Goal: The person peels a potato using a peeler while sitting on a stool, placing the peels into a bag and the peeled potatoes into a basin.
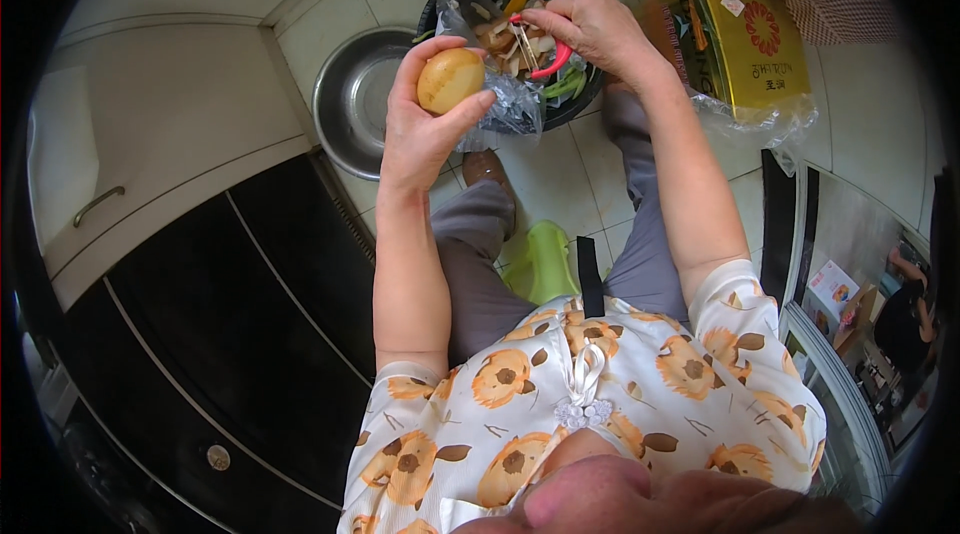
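My left hand (424, 121) holds a yellow-brown potato (451, 81) with its fingers and thumb around it. In my right hand (592, 27) is a red-handled peeler (553, 62), its metal blade pointing down and left, apart from the potato. Both hands are over a round black bin (589, 95) on the floor. The bin holds peelings (501, 38), green scraps (566, 83) and a clear plastic bag (510, 110) that hangs over its near rim. A metal basin (349, 102) stands to the left of the bin, partly hidden by my left hand.
Right of the bin stands a gold box (761, 46) in clear plastic. A green plastic stool (549, 264) is between my legs. Cabinets with a metal handle (99, 205) line the left. Beyond a glass sliding door at the lower right, another person (904, 316) is visible.
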The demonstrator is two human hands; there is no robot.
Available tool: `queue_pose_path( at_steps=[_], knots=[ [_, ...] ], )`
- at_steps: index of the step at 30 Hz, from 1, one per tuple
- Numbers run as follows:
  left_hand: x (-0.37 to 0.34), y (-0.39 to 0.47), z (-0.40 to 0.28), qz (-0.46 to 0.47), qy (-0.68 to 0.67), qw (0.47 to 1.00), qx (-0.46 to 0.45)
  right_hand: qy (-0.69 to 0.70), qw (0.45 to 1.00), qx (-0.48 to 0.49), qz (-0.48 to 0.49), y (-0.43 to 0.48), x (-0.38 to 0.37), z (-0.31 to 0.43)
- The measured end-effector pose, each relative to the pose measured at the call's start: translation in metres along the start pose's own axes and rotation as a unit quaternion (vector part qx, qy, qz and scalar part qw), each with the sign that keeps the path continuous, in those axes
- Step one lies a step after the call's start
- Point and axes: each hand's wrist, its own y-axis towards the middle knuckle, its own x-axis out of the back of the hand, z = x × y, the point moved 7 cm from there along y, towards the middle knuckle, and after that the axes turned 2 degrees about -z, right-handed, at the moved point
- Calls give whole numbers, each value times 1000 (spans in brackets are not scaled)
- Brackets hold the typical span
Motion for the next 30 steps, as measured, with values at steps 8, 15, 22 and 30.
queue_pose_path(
  at_steps=[8, 15, 22, 30],
  knots=[
    [-4, 3, 5, -45, 336, 938, -70, 119, 976, 167, -77, -13, -5, 54],
    [-19, 3, 1, -27, 416, 903, -106, -30, 975, 204, -82, -21, 4, 71],
    [-5, -7, 0, -47, 215, 973, -70, 2, 995, 101, -5, 0, -3, 8],
    [-9, 5, 2, -37, 5, 997, -62, 199, 979, 37, -22, 1, 7, 8]
  ],
)
